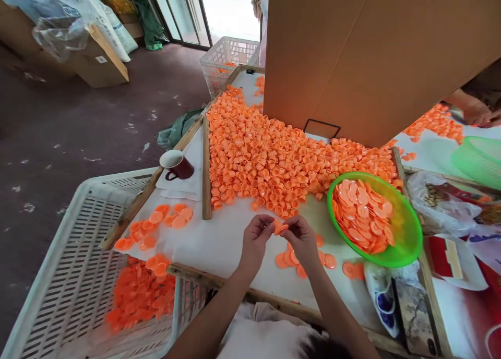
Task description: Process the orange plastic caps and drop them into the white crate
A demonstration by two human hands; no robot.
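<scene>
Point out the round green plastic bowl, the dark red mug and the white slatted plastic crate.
Round green plastic bowl [407,239]: head view, bare inner wall.
Dark red mug [183,167]: head view, outer side.
White slatted plastic crate [74,275]: head view, slatted wall.
</scene>
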